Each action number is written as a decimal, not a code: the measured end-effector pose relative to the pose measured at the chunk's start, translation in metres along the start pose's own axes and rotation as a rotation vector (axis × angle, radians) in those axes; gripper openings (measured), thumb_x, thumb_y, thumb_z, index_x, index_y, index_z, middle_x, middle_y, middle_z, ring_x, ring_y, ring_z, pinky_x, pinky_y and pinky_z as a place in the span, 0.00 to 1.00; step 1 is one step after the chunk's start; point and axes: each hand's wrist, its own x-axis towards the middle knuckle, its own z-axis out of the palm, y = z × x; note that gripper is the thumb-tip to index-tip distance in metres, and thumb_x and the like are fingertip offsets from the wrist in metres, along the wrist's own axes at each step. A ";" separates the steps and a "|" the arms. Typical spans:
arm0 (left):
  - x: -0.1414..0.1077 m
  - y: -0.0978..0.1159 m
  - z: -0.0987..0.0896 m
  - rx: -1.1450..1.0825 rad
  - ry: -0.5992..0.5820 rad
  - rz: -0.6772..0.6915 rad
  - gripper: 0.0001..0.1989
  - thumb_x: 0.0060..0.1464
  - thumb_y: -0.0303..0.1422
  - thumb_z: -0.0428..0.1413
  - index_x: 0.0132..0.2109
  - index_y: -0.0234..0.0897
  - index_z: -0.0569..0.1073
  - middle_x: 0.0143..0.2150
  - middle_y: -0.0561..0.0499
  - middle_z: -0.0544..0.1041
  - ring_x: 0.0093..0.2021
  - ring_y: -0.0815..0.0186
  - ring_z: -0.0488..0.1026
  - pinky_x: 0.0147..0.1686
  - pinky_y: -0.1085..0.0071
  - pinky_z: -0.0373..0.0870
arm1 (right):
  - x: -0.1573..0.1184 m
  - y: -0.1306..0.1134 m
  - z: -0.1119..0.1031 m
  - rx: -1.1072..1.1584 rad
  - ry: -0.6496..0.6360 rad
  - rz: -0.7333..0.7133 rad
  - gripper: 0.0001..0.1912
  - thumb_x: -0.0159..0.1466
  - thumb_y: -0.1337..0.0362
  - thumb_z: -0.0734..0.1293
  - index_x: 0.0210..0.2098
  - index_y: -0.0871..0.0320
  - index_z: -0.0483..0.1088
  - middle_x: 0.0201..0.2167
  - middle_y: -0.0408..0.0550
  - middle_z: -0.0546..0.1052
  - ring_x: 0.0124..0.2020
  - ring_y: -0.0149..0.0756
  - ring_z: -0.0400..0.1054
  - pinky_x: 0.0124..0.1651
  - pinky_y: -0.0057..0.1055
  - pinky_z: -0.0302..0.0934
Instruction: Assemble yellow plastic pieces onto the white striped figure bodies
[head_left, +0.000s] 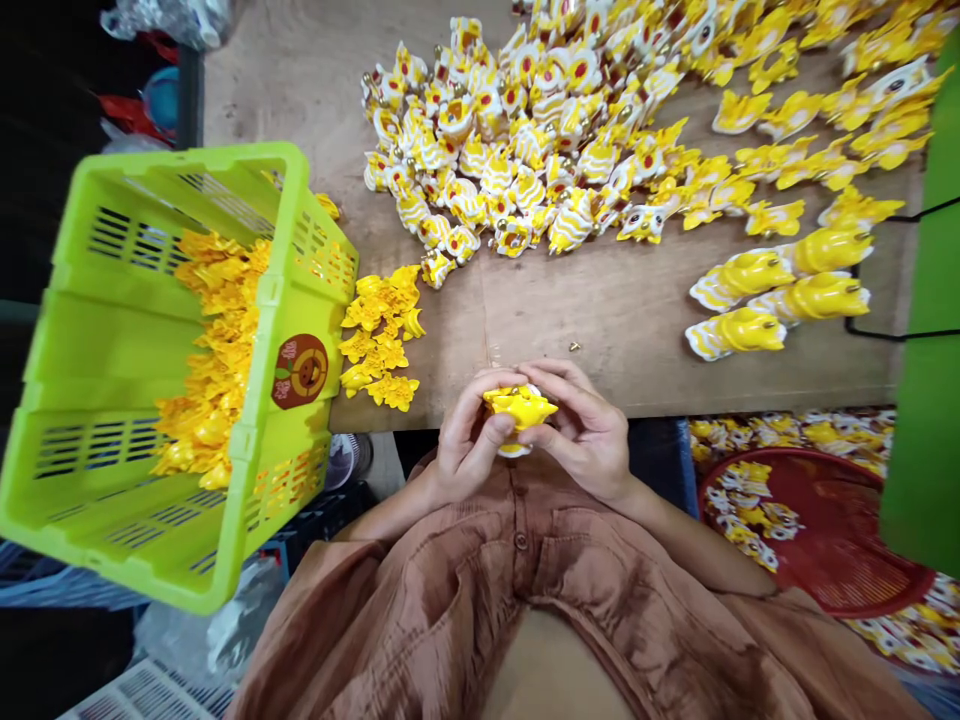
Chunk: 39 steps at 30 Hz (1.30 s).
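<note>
1 yellow-and-white figurine sits between 2 hands.

Brown wooden table, heaped yellow-and-white figures, small orange-yellow pieces

Single view, head-worn, looking forward and steeply down over the brown shirt. Grip of left hand and right hand on the yellow piece sits near mid-frame, slightly low, at close range. Beyond the grip, tabletop seen from above, running off at the top edge. Wide take: green crate left of the grip, open side toward the lens; red basket right of it and lower. Shirt nearest the lens, below the grip; far figurines smaller, farther off.
</note>
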 end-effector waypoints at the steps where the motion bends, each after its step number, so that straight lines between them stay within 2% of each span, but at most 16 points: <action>1: -0.001 0.000 0.000 -0.040 0.008 -0.071 0.21 0.72 0.45 0.54 0.64 0.40 0.74 0.59 0.41 0.79 0.58 0.56 0.78 0.58 0.60 0.75 | 0.001 0.000 -0.003 -0.100 0.034 -0.065 0.28 0.67 0.51 0.76 0.65 0.47 0.75 0.57 0.54 0.76 0.57 0.46 0.76 0.57 0.44 0.78; 4: -0.003 -0.002 -0.001 -0.209 0.024 -0.287 0.25 0.74 0.48 0.51 0.68 0.41 0.73 0.64 0.41 0.78 0.60 0.55 0.78 0.58 0.61 0.76 | 0.004 -0.001 -0.016 -0.410 0.050 -0.291 0.29 0.65 0.56 0.79 0.64 0.43 0.76 0.51 0.52 0.79 0.54 0.50 0.76 0.60 0.53 0.76; 7: -0.001 -0.004 -0.001 -0.351 0.015 -0.413 0.25 0.73 0.48 0.52 0.69 0.43 0.74 0.64 0.44 0.79 0.61 0.55 0.79 0.55 0.64 0.78 | 0.010 -0.002 -0.027 -0.542 -0.018 -0.403 0.31 0.64 0.60 0.80 0.65 0.41 0.75 0.48 0.50 0.81 0.51 0.49 0.76 0.58 0.54 0.75; 10: 0.002 -0.004 0.000 -0.398 0.029 -0.456 0.24 0.71 0.45 0.57 0.68 0.44 0.75 0.64 0.44 0.80 0.61 0.55 0.80 0.56 0.64 0.78 | 0.015 -0.004 -0.032 -0.500 -0.022 -0.413 0.30 0.63 0.60 0.80 0.63 0.43 0.76 0.48 0.50 0.82 0.49 0.49 0.76 0.56 0.54 0.75; 14: 0.006 -0.001 0.002 -0.417 0.080 -0.509 0.26 0.69 0.47 0.60 0.68 0.42 0.76 0.61 0.43 0.82 0.57 0.54 0.82 0.52 0.63 0.80 | 0.019 -0.005 -0.034 -0.423 0.099 -0.348 0.22 0.65 0.63 0.76 0.59 0.43 0.79 0.43 0.49 0.81 0.44 0.47 0.78 0.48 0.52 0.77; 17: 0.011 0.000 0.004 -0.476 0.079 -0.553 0.28 0.67 0.48 0.61 0.67 0.40 0.76 0.58 0.41 0.84 0.54 0.53 0.83 0.51 0.61 0.81 | 0.018 -0.003 -0.035 -0.479 0.010 -0.373 0.22 0.64 0.62 0.78 0.58 0.42 0.79 0.43 0.49 0.82 0.45 0.47 0.78 0.50 0.52 0.77; 19: 0.013 -0.002 0.005 -0.500 0.094 -0.564 0.28 0.66 0.49 0.62 0.66 0.39 0.77 0.57 0.41 0.84 0.54 0.54 0.83 0.51 0.62 0.80 | 0.015 0.000 -0.034 -0.541 -0.072 -0.397 0.23 0.64 0.61 0.78 0.59 0.41 0.79 0.46 0.49 0.83 0.48 0.48 0.78 0.56 0.55 0.76; 23: 0.014 -0.008 0.005 -0.466 0.146 -0.526 0.27 0.66 0.49 0.63 0.64 0.41 0.78 0.58 0.43 0.84 0.53 0.57 0.83 0.48 0.67 0.80 | 0.010 0.009 -0.027 -0.600 -0.110 -0.400 0.27 0.67 0.62 0.76 0.65 0.42 0.74 0.51 0.50 0.83 0.52 0.50 0.77 0.62 0.59 0.72; 25: 0.013 -0.011 0.004 -0.417 0.159 -0.478 0.25 0.66 0.48 0.63 0.64 0.42 0.78 0.59 0.45 0.83 0.55 0.59 0.82 0.50 0.68 0.79 | 0.011 0.011 -0.024 -0.588 -0.116 -0.405 0.30 0.68 0.61 0.76 0.68 0.45 0.71 0.52 0.53 0.82 0.53 0.51 0.77 0.61 0.58 0.73; 28: 0.011 -0.012 0.002 -0.375 0.172 -0.446 0.24 0.66 0.47 0.63 0.64 0.43 0.79 0.62 0.46 0.82 0.60 0.59 0.80 0.55 0.68 0.78 | 0.015 0.014 -0.023 -0.577 -0.076 -0.410 0.31 0.68 0.59 0.75 0.69 0.48 0.71 0.48 0.54 0.82 0.48 0.49 0.78 0.55 0.53 0.76; 30: 0.012 -0.011 0.002 -0.391 0.175 -0.475 0.24 0.66 0.47 0.64 0.64 0.43 0.79 0.61 0.45 0.82 0.59 0.57 0.81 0.56 0.66 0.79 | 0.018 0.013 -0.026 -0.545 -0.039 -0.377 0.30 0.68 0.60 0.75 0.68 0.47 0.72 0.47 0.52 0.82 0.45 0.47 0.78 0.52 0.51 0.77; 34: 0.013 -0.009 0.003 -0.467 0.158 -0.553 0.27 0.65 0.50 0.63 0.63 0.40 0.80 0.57 0.42 0.85 0.58 0.51 0.82 0.56 0.58 0.80 | 0.023 0.010 -0.030 -0.455 -0.022 -0.322 0.29 0.65 0.59 0.76 0.65 0.45 0.74 0.48 0.51 0.82 0.48 0.49 0.78 0.54 0.52 0.75; 39: 0.009 -0.009 0.003 -0.498 0.096 -0.517 0.29 0.67 0.54 0.59 0.65 0.41 0.79 0.64 0.41 0.81 0.67 0.49 0.76 0.68 0.54 0.72 | 0.027 0.009 -0.025 -0.584 -0.076 -0.466 0.34 0.65 0.60 0.76 0.70 0.43 0.69 0.48 0.51 0.78 0.52 0.50 0.73 0.57 0.54 0.71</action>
